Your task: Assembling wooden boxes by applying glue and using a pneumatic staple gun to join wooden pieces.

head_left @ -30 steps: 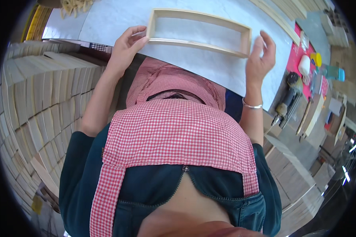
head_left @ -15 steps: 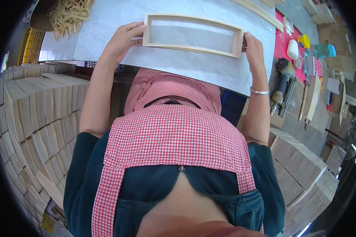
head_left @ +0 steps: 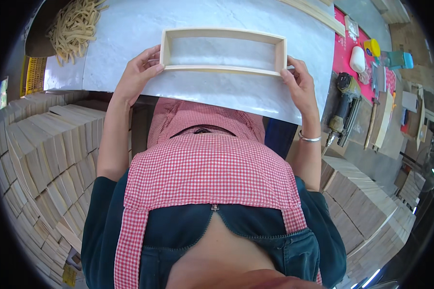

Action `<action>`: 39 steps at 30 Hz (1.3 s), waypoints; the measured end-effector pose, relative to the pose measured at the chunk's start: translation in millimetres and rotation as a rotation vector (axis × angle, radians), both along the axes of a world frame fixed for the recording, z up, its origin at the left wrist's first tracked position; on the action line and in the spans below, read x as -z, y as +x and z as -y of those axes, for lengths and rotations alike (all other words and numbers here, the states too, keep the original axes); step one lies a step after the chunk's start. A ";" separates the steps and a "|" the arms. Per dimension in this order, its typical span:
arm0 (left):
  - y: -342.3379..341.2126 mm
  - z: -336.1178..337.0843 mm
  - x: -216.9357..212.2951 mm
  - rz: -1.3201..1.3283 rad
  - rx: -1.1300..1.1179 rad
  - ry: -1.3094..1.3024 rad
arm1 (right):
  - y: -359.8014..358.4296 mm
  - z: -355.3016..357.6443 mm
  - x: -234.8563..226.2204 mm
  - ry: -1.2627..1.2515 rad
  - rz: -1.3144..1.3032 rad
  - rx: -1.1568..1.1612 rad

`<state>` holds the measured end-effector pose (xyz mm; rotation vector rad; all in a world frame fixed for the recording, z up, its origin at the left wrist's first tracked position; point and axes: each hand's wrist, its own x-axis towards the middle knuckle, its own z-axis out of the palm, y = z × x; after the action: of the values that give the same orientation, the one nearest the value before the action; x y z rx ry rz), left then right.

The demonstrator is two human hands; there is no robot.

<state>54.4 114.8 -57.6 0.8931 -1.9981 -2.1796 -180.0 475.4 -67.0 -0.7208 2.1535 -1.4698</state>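
Observation:
A long, shallow rectangular wooden frame (head_left: 222, 69) of pale wood lies over the white marbled tabletop (head_left: 217, 91), whose surface shows through its middle. My left hand (head_left: 139, 72) grips the frame's left end, the thumb at its near corner and the fingers along the outer side. At the right end my right hand (head_left: 299, 84) holds it the same way, thumb on the near corner, fingers partly hidden behind. A silver bangle circles my right wrist.
Rubber bands (head_left: 74, 31) pile up at the table's far left. Wooden strips (head_left: 318, 17) lie at the far right. A nail gun (head_left: 345, 106), a white bottle (head_left: 357, 59) and a yellow-lidded tub (head_left: 371, 47) sit right of the table. Stacked wooden boxes (head_left: 48, 144) flank me on both sides.
The frame has come nearer and slightly left in the picture and now sits more level. Both hands have moved with it, keeping hold of its ends; both thumbs now show on the near corners.

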 end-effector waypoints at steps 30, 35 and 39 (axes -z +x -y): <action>13.9 -35.7 60.1 -0.259 -0.197 -1.124 | -9.5 17.0 -35.2 -0.428 -0.171 0.556; 13.3 -35.8 66.2 -0.263 -0.220 -1.188 | 82.0 78.0 -27.3 -0.304 -0.104 0.269; 13.4 -35.8 67.3 -0.256 -0.230 -1.216 | 99.7 101.2 -22.8 -0.210 -0.297 0.012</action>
<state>67.9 150.6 -125.0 0.5296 -2.3141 -0.6078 -80.2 374.2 -44.2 -1.0608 2.2373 -1.7047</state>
